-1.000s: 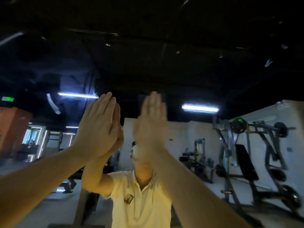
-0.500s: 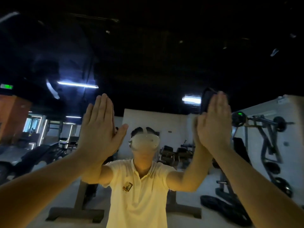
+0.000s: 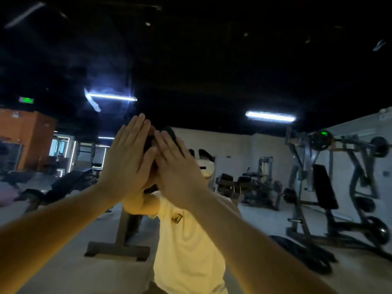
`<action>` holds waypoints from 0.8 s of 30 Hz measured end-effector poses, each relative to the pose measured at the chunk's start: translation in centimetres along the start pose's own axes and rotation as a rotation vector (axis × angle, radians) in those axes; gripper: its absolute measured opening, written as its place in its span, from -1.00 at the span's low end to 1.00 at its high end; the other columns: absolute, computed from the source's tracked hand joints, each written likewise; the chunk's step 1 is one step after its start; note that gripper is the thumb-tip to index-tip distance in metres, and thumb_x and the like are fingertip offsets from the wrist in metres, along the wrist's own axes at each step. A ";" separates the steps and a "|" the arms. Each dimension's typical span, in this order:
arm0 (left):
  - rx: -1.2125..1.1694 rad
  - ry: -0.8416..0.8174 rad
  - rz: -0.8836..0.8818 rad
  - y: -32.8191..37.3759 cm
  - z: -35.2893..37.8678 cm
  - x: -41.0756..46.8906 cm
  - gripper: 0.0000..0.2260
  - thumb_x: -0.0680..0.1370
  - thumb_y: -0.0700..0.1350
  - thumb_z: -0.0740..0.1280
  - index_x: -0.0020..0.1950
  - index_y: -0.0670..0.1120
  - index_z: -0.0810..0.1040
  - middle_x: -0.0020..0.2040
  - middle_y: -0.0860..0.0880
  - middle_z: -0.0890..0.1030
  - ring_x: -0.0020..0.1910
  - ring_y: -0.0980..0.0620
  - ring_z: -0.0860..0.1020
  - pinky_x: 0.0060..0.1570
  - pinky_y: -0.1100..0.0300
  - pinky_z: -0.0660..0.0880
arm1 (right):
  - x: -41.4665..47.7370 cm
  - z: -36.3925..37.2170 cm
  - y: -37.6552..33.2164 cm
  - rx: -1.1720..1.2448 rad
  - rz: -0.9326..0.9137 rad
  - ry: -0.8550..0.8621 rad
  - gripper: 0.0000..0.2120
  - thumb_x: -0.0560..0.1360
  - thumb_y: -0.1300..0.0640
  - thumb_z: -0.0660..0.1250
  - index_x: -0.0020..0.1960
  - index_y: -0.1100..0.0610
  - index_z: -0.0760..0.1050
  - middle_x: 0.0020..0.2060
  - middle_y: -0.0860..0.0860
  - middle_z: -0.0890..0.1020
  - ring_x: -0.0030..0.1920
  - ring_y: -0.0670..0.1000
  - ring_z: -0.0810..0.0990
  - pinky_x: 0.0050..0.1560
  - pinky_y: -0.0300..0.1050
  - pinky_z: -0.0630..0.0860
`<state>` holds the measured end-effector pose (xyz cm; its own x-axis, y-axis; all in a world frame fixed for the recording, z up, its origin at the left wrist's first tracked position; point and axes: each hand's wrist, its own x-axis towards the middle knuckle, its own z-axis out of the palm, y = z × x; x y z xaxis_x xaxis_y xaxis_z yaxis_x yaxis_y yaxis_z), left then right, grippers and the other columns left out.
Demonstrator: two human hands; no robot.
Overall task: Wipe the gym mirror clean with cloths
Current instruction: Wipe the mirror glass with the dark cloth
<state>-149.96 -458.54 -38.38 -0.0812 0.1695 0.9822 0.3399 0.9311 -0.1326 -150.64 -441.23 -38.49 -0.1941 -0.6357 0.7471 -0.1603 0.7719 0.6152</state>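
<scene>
The gym mirror (image 3: 212, 66) fills the view and reflects a dark gym and a person in a pale shirt. My left hand (image 3: 125, 164) lies flat against the glass with its fingers straight. My right hand (image 3: 178, 168) is flat on the glass just to its right, their fingertips almost meeting. A dark cloth (image 3: 170, 132) peeks out above my right fingers, pressed under the palm. Something dark also shows between the two hands; I cannot tell whether it is a second cloth.
In the reflection, a weight bench (image 3: 118, 240) stands at the lower left and a plate-loaded machine (image 3: 326, 187) at the right. Ceiling strip lights (image 3: 269, 116) glare on the glass. Smears show near the left light (image 3: 93, 105).
My right hand swept out to the right across the glass, then back to the centre beside my left hand. My left hand has stayed roughly in place.
</scene>
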 end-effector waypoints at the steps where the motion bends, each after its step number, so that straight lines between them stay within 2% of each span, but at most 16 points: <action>1: -0.002 0.025 -0.011 0.4 0.1 -0.8 -0.41 0.73 0.11 -0.08 0.66 -0.22 0.16 0.68 -0.19 0.13 0.67 -0.08 0.07 0.63 -0.12 0.04 | -1.0 0.0 1.6 -0.055 0.022 0.010 -0.32 0.67 -0.10 0.05 0.66 0.20 -0.03 0.65 0.19 -0.08 0.65 0.17 -0.18 0.63 0.19 -0.17; 4: 0.029 0.019 -0.019 2.0 1.2 -2.7 -0.40 0.73 0.10 -0.08 0.68 -0.23 0.07 0.69 -0.19 0.06 0.68 -0.08 0.00 0.62 -0.16 0.05 | -5.3 -0.1 7.9 -0.149 0.260 0.045 -0.32 0.67 -0.08 0.03 0.63 0.26 -0.06 0.64 0.22 -0.07 0.64 0.19 -0.15 0.61 0.18 -0.20; 6: 0.077 -0.003 -0.023 2.6 2.4 -3.4 -0.38 0.72 0.10 -0.05 0.68 -0.25 0.03 0.69 -0.22 0.02 0.69 -0.11 -0.03 0.62 -0.18 0.04 | -8.9 -0.1 12.1 -0.124 0.454 0.030 -0.33 0.68 -0.05 0.04 0.65 0.28 -0.04 0.65 0.22 -0.04 0.65 0.19 -0.10 0.62 0.16 -0.14; 9: 0.174 -0.019 -0.031 3.1 3.7 -3.6 -0.36 0.72 0.10 -0.04 0.67 -0.29 -0.01 0.68 -0.27 -0.01 0.68 -0.17 -0.07 0.62 -0.22 0.04 | -13.9 -0.2 16.5 -0.022 0.761 0.004 -0.35 0.67 -0.04 -0.11 0.65 0.31 -0.05 0.65 0.23 -0.03 0.66 0.19 -0.07 0.63 0.23 0.00; 11: 0.197 -0.020 -0.037 3.1 4.1 -3.5 -0.36 0.72 0.10 -0.06 0.66 -0.30 -0.02 0.68 -0.29 -0.02 0.68 -0.18 -0.08 0.61 -0.22 0.04 | -14.9 -0.1 16.4 0.057 0.932 0.022 -0.34 0.66 -0.02 -0.15 0.64 0.33 -0.06 0.65 0.26 0.00 0.65 0.22 -0.04 0.59 0.28 0.10; 13: 0.197 -0.024 -0.040 3.1 4.1 -3.4 -0.35 0.72 0.12 -0.10 0.67 -0.30 -0.03 0.68 -0.29 -0.04 0.68 -0.18 -0.09 0.62 -0.22 0.03 | -13.5 0.0 13.9 0.066 0.994 0.050 -0.34 0.66 -0.02 -0.17 0.64 0.34 -0.06 0.64 0.28 0.01 0.65 0.24 -0.04 0.59 0.29 0.08; 17: 0.164 -0.047 -0.026 2.7 3.6 -3.5 -0.33 0.72 0.17 -0.16 0.68 -0.27 -0.04 0.69 -0.25 -0.05 0.68 -0.15 -0.10 0.61 -0.22 0.04 | -8.7 0.6 6.6 0.048 0.782 0.077 -0.34 0.67 -0.05 -0.14 0.64 0.32 -0.09 0.64 0.28 -0.06 0.65 0.24 -0.12 0.62 0.26 0.00; 20: 0.027 -0.055 0.008 1.8 2.1 -3.6 -0.33 0.73 0.20 -0.22 0.67 -0.25 0.09 0.69 -0.20 0.05 0.69 -0.12 -0.02 0.62 -0.18 0.06 | -5.3 0.9 1.0 0.095 0.595 0.074 -0.32 0.65 -0.08 -0.21 0.65 0.30 -0.14 0.63 0.27 -0.14 0.64 0.23 -0.21 0.62 0.25 -0.09; 22: -0.036 -0.026 0.045 1.3 0.9 -4.3 -0.36 0.75 0.15 -0.19 0.63 -0.26 0.22 0.66 -0.22 0.17 0.67 -0.13 0.09 0.59 -0.21 0.12 | -4.4 1.3 -3.1 0.148 0.415 0.070 -0.36 0.69 -0.05 -0.11 0.66 0.27 -0.08 0.64 0.24 -0.10 0.65 0.21 -0.20 0.63 0.24 -0.12; 24: -0.054 0.002 0.052 1.2 0.1 -5.9 -0.43 0.75 0.08 -0.11 0.62 -0.26 0.23 0.65 -0.23 0.20 0.66 -0.14 0.13 0.59 -0.23 0.13 | -4.9 1.7 -5.9 0.170 0.160 0.031 -0.39 0.70 -0.01 0.00 0.66 0.24 0.00 0.65 0.21 -0.04 0.66 0.18 -0.19 0.61 0.24 -0.07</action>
<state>-149.18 -458.38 -44.31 -0.0600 0.2169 0.9744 0.3933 0.9023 -0.1766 -150.39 -442.67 -46.27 -0.2011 -0.5029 0.8406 -0.2915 0.8500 0.4388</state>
